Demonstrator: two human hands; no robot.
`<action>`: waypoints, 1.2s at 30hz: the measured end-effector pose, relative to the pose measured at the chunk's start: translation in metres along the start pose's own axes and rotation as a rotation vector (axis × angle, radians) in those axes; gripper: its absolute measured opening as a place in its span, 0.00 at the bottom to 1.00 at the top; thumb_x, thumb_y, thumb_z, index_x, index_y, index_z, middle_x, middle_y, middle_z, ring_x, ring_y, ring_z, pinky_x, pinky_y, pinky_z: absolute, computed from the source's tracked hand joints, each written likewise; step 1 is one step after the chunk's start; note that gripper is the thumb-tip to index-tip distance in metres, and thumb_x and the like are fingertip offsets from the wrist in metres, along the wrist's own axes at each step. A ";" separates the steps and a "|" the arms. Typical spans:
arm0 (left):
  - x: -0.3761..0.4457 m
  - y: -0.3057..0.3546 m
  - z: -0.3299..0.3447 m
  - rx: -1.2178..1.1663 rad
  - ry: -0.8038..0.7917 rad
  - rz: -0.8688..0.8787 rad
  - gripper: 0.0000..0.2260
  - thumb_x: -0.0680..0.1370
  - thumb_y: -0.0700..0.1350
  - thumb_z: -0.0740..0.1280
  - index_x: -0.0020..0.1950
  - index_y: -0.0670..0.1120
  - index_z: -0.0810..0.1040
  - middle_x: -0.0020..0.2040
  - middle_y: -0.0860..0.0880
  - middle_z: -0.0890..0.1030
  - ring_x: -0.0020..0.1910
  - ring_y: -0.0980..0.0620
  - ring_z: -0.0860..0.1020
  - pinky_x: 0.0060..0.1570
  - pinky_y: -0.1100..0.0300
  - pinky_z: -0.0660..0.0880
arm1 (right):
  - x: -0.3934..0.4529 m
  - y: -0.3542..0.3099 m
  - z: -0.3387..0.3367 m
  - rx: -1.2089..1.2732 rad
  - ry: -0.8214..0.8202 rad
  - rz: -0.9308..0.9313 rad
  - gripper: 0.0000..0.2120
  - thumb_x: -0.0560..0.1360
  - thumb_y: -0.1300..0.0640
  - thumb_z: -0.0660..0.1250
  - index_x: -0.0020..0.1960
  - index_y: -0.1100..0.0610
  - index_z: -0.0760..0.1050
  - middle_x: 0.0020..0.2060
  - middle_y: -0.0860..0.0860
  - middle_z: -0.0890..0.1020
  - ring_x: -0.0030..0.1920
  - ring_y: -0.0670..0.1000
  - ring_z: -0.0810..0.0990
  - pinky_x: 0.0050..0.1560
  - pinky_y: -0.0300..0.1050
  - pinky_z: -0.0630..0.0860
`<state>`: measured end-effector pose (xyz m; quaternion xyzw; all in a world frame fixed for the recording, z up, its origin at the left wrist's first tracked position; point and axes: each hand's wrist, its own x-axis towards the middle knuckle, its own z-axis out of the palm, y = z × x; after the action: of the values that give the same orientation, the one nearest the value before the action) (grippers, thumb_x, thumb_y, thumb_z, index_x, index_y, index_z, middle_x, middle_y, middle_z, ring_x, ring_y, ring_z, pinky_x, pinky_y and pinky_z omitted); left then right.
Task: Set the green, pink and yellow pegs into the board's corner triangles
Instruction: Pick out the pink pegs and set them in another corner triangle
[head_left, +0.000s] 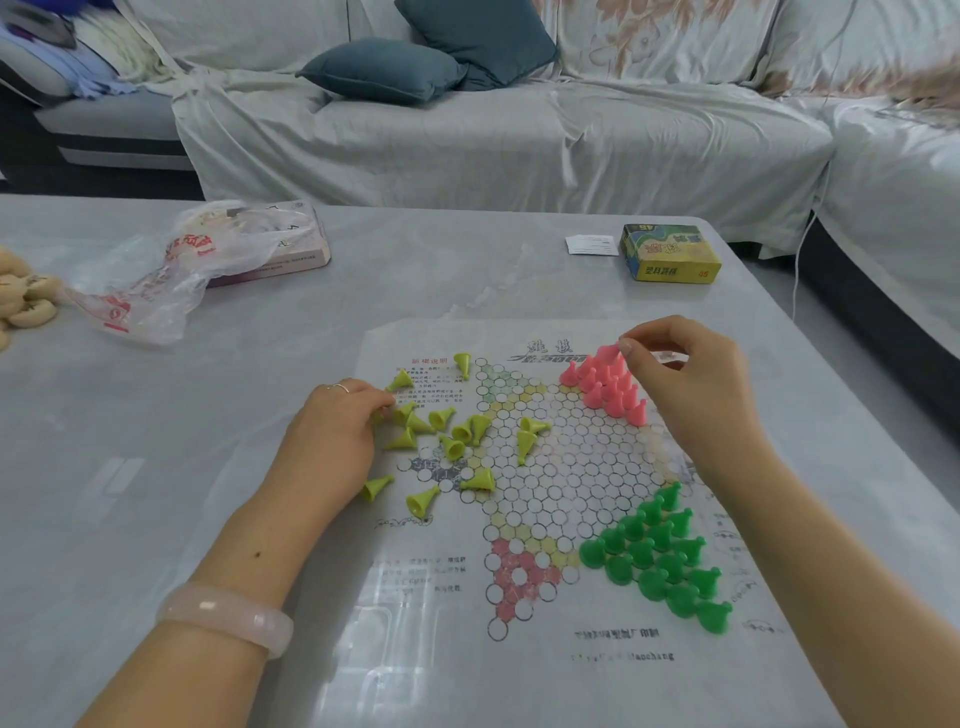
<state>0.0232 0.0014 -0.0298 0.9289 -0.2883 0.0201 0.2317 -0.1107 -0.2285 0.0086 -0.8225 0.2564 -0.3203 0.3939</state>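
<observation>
Item, far left edge of the bench (260, 322): a heap of pale round discs (23, 301), partly out of sight. Beside them a crumpled plastic bag (156, 280) lies over a flat pink box (280, 244).

Item, left hand (337, 436): fingers curled down among the yellow pegs (457, 431), apparently pinching one at the fingertips, though the contact is too small to be sure (a ring and a pale bangle (228, 618) are worn on this side). The yellow pegs lie tipped over and scattered across the left part of the board (545, 467), none seated, one standing upright at the far left; I judge the hand is gathering them to fill the left triangle.

Item, the board: a thin printed sheet under clear film, flat on the bench, with a star of circles.

Item, pink pegs (608, 382): upright, packed into the far triangle, which looks nearly or wholly filled.

Item, green pegs (660, 551): upright, filling the near right triangle, apparently done.

Item, right hand (685, 379): poised at the far tip of the pink cluster, thumb and forefinger closed in a pinch, touching or just beside the topmost pink peg; whether it holds that peg I cannot tell.

Item, far right of the bench: a white slip (592, 244) and a green and yellow carton (670, 254).

Surroundings: pale grey glossy bench; beyond it a sofa (467, 140) under a light cover, with two dark teal cushions (384, 70).
</observation>
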 end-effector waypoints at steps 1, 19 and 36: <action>0.000 -0.001 -0.001 0.003 0.014 -0.014 0.17 0.73 0.29 0.57 0.54 0.41 0.80 0.56 0.43 0.79 0.56 0.43 0.75 0.54 0.54 0.70 | 0.001 0.001 0.000 -0.011 0.000 -0.004 0.04 0.72 0.58 0.67 0.42 0.49 0.77 0.41 0.45 0.80 0.48 0.47 0.78 0.53 0.45 0.74; -0.008 0.013 -0.021 -0.107 0.201 -0.034 0.05 0.74 0.40 0.66 0.46 0.46 0.81 0.42 0.51 0.76 0.40 0.51 0.74 0.43 0.61 0.67 | 0.013 0.004 0.023 -0.523 -0.235 -0.108 0.06 0.71 0.53 0.68 0.46 0.53 0.81 0.61 0.49 0.72 0.66 0.53 0.61 0.65 0.53 0.58; -0.012 0.019 -0.021 -0.116 0.181 -0.024 0.05 0.75 0.43 0.65 0.47 0.46 0.80 0.41 0.52 0.75 0.39 0.52 0.73 0.41 0.63 0.64 | 0.014 0.013 0.028 -0.548 -0.248 -0.104 0.06 0.71 0.52 0.67 0.46 0.51 0.80 0.60 0.48 0.73 0.65 0.54 0.63 0.68 0.58 0.57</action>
<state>0.0050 0.0034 -0.0053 0.9117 -0.2558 0.0843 0.3103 -0.0834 -0.2312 -0.0110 -0.9430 0.2408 -0.1563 0.1686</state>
